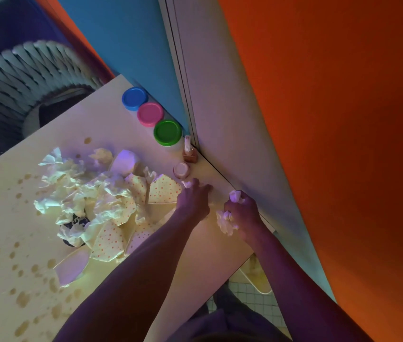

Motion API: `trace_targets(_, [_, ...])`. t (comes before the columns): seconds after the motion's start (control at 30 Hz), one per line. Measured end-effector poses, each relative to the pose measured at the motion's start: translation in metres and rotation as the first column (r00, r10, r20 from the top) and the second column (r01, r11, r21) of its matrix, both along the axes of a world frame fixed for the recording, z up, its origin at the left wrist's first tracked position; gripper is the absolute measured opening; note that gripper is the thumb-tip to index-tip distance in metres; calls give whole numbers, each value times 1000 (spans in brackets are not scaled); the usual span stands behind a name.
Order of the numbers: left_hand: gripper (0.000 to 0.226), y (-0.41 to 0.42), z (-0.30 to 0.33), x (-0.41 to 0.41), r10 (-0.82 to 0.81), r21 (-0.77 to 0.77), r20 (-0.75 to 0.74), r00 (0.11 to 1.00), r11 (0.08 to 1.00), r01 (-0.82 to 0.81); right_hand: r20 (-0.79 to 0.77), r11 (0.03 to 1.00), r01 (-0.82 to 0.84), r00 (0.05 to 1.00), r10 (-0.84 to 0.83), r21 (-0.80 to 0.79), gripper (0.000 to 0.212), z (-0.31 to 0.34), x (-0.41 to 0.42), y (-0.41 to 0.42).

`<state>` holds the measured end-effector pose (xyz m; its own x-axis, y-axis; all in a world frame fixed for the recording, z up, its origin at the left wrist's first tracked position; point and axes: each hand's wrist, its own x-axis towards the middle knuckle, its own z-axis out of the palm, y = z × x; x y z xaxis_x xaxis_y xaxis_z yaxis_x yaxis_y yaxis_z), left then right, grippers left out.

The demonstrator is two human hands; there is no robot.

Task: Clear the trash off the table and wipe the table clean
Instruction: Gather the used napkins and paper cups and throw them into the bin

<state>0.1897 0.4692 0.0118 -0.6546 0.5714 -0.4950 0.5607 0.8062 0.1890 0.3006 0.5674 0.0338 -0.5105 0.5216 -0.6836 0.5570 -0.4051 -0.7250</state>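
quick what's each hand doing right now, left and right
Left hand: grip pinching a small white paper scrap on the table.
Right hand: grip closed around crumpled tissue.

Three round plastic tubs stand in a touching row along the table's edge against the blue wall panel (121,33), running from eleven o'clock toward the centre: a blue-lidded tub (135,98), a pink-lidded tub (150,114), a green-lidded tub (167,132). Just past them sit a small brown glass bottle with a pale cap (190,152) and a small pinkish round-topped jar (182,169). A broad orange wall panel (331,119) fills three o'clock. A pleated grey fan-shaped object (22,70) lies at ten o'clock.
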Motion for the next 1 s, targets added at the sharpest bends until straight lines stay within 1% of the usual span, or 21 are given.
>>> trace_targets(0.1, [47, -2, 3, 8, 23, 19, -19, 1000, 1000, -22, 18, 998, -58, 998, 57, 37, 24, 0, 5, 4])
trace_targets(0.2, [41, -8, 3, 19, 61, 67, 11, 998, 996, -62, 14, 993, -118, 993, 118, 15, 31, 1, 9, 9])
trace_targets(0.27, [37, -15, 3, 26, 125, 111, 48, 991, 985, -129, 5, 989, -145, 989, 145, -9, 31, 0, 8, 9])
trace_targets(0.33, [34, -23, 4, 34, 190, 158, 78, 979, 967, -200, 5, 986, -166, 986, 166, 2, 26, 1, 5, 7])
trace_targets(0.43, [34, -39, 6, 46, 266, 220, 99, 959, 934, -282, -22, 981, -192, 981, 193, 21, 11, 6, -3, 2])
trace_targets(0.47, [35, -44, 8, 49, 300, 248, 104, 948, 915, -317, -22, 977, -209, 977, 210, 46, 17, 8, -7, 1])
trace_targets(0.57, [33, -64, 16, 56, 444, 330, 123, 888, 825, -458, -5, 952, -267, 963, 271, 148, 50, 12, -22, -12])
trace_targets(0.6, [32, -71, 21, 56, 487, 352, 124, 865, 793, -497, 7, 943, -284, 958, 287, 173, 57, 12, -29, -18])
trace_targets(0.67, [30, -88, 29, 57, 564, 391, 123, 816, 728, -563, 47, 918, -334, 942, 332, 212, 59, 13, -42, -29])
trace_targets(0.73, [28, -107, 36, 59, 618, 412, 114, 778, 683, -603, 81, 866, -421, 906, 415, 271, 53, 12, -55, -43])
trace_targets(0.8, [25, -125, 42, 62, 662, 415, 110, 741, 647, -640, 118, 779, -520, 849, 514, 351, 42, 7, -66, -57])
trace_targets(0.87, [23, -148, 46, 64, 714, 428, 102, 693, 597, -679, 173, 662, -629, 765, 621, 406, 27, 3, -76, -79])
trace_targets(0.9, [22, -157, 48, 65, 733, 432, 92, 674, 580, -691, 192, 612, -673, 723, 664, 416, 16, 3, -80, -88])
trace_targets(0.93, [22, -165, 49, 65, 748, 435, 86, 658, 565, -700, 210, 566, -712, 680, 702, 415, 10, 4, -83, -97])
trace_targets(1.0, [25, -183, 53, 66, 780, 438, 88, 619, 528, -728, 251, 445, -784, 579, 776, 433, 24, 1, -89, -116])
